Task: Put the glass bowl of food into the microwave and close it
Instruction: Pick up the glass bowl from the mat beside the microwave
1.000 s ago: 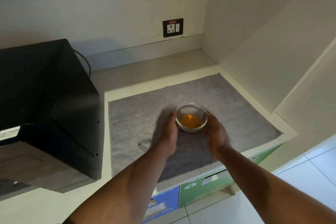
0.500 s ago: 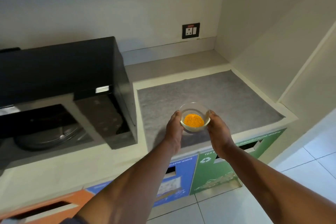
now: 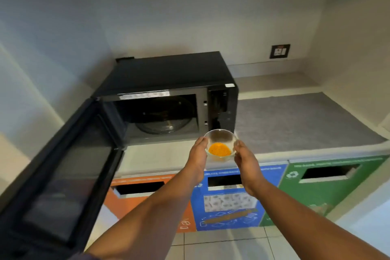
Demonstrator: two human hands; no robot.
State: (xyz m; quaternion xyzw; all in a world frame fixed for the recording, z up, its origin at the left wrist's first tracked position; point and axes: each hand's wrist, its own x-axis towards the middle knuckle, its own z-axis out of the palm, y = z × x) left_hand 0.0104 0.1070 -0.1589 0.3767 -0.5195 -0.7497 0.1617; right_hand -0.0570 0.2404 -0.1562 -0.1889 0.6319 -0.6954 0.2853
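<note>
A small glass bowl [image 3: 220, 145] with orange food in it is held in the air between both hands, just in front of the counter edge. My left hand [image 3: 197, 159] grips its left side and my right hand [image 3: 247, 164] grips its right side. The black microwave [image 3: 168, 82] stands on the counter behind and left of the bowl. Its door [image 3: 63, 173] hangs wide open to the left, toward me. Inside, the glass turntable [image 3: 163, 115] is bare. The bowl is level with the microwave's right control panel, outside the cavity.
A grey mat [image 3: 301, 120] covers the counter to the right of the microwave. Below the counter edge are orange [image 3: 147, 200], blue [image 3: 228, 202] and green [image 3: 329, 183] bin fronts with slots. A wall socket [image 3: 279, 51] sits at the back right. Walls enclose the nook on both sides.
The bowl has been lifted off the grey mat and carried left toward the microwave. The view has swung left, so the open door and cavity now show.
</note>
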